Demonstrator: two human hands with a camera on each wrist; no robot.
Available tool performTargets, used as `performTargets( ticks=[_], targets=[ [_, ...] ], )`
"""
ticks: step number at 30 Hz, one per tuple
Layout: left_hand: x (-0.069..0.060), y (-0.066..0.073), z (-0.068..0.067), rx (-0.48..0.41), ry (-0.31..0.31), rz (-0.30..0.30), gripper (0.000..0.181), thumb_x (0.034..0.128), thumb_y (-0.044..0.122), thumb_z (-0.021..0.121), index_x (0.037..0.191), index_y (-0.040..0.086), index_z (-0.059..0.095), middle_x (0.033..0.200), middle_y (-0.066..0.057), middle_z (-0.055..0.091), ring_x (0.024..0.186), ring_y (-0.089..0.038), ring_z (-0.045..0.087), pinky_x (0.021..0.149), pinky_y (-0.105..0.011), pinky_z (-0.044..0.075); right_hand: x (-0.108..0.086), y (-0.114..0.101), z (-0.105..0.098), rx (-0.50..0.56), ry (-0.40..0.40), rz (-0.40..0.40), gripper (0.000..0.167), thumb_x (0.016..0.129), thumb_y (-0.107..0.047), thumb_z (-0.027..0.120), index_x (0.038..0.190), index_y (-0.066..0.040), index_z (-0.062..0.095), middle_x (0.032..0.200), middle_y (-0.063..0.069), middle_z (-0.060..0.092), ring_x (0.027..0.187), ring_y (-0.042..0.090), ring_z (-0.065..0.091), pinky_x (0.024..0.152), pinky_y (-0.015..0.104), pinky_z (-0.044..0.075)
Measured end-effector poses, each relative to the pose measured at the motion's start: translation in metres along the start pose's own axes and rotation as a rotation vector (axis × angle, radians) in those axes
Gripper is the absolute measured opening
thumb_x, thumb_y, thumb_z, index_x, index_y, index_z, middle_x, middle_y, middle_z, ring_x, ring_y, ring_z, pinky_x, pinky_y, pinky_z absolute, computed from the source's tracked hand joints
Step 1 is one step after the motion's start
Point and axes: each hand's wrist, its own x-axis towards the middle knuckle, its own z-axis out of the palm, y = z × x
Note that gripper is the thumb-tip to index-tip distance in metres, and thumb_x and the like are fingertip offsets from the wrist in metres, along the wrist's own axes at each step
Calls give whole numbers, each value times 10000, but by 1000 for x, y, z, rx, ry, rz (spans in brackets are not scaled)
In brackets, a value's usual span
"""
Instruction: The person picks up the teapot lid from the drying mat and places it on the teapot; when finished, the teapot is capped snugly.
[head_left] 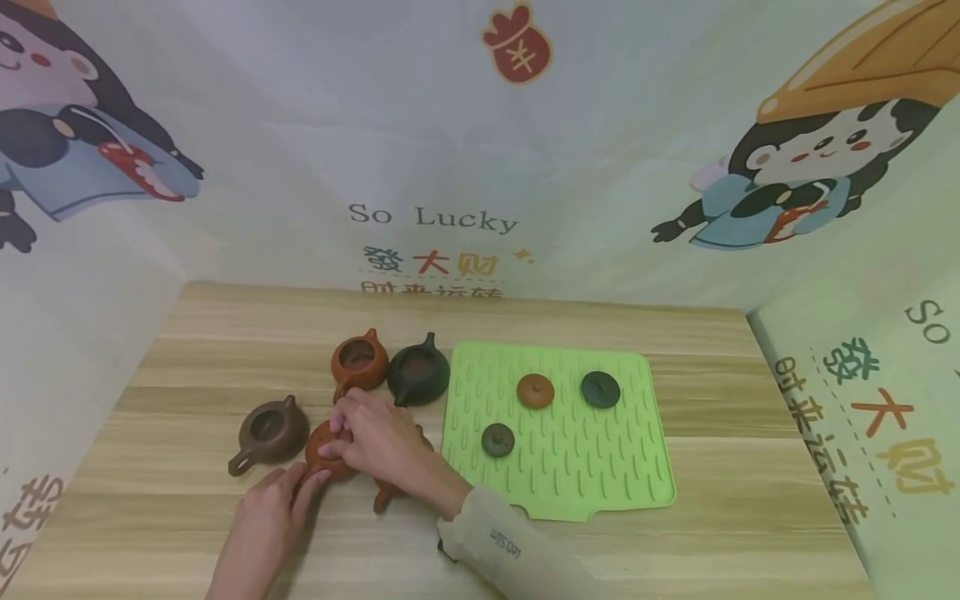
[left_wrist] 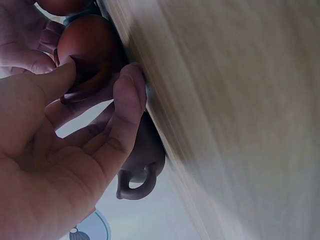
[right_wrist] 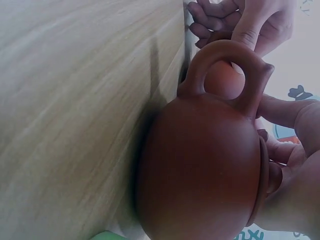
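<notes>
While your left hand (head_left: 266,508) pinches the red teapot (head_left: 339,472) by its handle (left_wrist: 86,91), the fingers of your right hand (head_left: 378,437) appear to pinch its lid (head_left: 324,435); the pot sits on the worktop (head_left: 720,533) at your ten o'clock. Judging by three loose lids (head_left: 536,391) on the green mat (head_left: 555,487), you seem to be uncovering it. Next likely calls for lifting straight up, then carrying toward three o'clock, clear of the lidded teapot (head_left: 384,497) at four.

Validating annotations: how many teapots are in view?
5: brown teapot, far left; orange teapot and black teapot, rear; red teapot, touched by left hand; second red teapot, partly hidden by right hand in head view.
</notes>
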Motion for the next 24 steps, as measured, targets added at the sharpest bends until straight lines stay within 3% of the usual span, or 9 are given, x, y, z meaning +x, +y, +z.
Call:
performTargets(
  ticks=[7,11,16,24],
  targets=[
    [2,10,-7,21,-28,-8,262,1078,228,737,888,58,676,688,22,566,596,-113,512,511,-361,434,-2,0,2,-53,28,-16,263,982,-461,842,978,-257,676,978,-146,582,802,-14,553,692,190,466],
    [1,4,-3,37,-8,2,233,1025,177,798,857,99,655,672,59,540,596,-69,467,510,-320,419,-4,-2,5,-97,64,-17,290,982,-496,831,971,-250,679,948,-144,582,747,-16,542,657,191,449],
    [-2,-2,2,37,1,4,252,1040,206,783,847,132,638,670,86,515,594,-47,444,514,-289,399,-6,-4,9,-139,105,-3,310,988,-533,810,976,-246,695,925,-141,579,725,13,553,654,224,441],
    [5,25,-18,29,-35,-15,227,1069,160,738,884,44,676,673,10,567,593,-126,525,505,-368,429,-9,-3,1,-214,108,-53,402,997,-646,733,1045,-247,719,983,-118,602,748,41,571,655,208,454]
  ],
)
